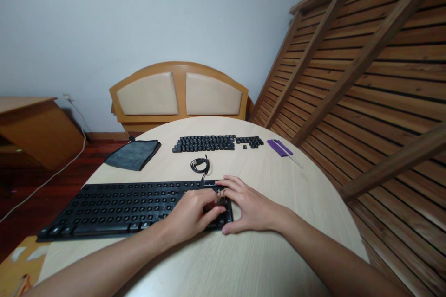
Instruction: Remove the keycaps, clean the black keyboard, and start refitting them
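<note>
A black keyboard (118, 206) with its keycaps removed lies along the near side of a round pale table (244, 260). My left hand (190, 216) rests on the keyboard's right end, fingers curled onto the frame. My right hand (249, 206) presses flat against that same right end, its fingers reaching over the top edge. Whether either hand pinches a small part is hidden. The keyboard's black cable (200, 165) is coiled just behind it. Rows of loose black keycaps (204, 143) are laid out farther back, with a smaller group (250, 141) to their right.
A dark grey cloth (133, 154) lies at the table's back left. Purple tools (280, 147) rest at the back right. A wooden headboard (179, 93) stands behind the table, slatted wooden frames (365, 83) lean at the right, and a wooden desk (31, 125) is at the left.
</note>
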A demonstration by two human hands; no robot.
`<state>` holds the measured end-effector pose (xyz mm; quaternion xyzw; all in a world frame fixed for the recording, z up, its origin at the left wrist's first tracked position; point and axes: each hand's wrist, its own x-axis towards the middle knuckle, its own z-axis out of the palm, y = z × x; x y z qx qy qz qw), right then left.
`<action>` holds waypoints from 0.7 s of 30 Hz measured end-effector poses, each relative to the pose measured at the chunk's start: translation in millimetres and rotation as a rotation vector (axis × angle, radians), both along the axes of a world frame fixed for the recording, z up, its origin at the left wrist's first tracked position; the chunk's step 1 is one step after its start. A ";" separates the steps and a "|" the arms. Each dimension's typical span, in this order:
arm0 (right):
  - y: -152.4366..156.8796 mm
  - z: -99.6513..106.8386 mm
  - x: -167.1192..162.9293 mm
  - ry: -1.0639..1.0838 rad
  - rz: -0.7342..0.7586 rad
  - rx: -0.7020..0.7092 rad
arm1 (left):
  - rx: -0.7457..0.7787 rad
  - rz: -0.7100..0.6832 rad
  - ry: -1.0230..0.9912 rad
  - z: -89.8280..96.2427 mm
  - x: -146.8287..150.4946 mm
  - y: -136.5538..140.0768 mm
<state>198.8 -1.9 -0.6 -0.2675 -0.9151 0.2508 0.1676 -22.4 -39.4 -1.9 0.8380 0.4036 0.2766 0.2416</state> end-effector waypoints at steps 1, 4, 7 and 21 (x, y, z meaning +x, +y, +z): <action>0.0 1.0 0.3 0.000 0.003 -0.012 | -0.012 0.040 -0.014 -0.7 0.1 0.9; -0.4 2.9 0.6 0.015 -0.005 -0.047 | -0.097 0.113 -0.074 -3.2 0.7 4.1; -1.6 2.8 -1.1 0.049 -0.005 -0.059 | -0.186 0.114 -0.130 -4.9 1.4 5.6; -2.0 -6.7 -16.8 0.263 -0.159 -0.160 | -0.393 0.105 -0.530 -17.3 0.4 16.5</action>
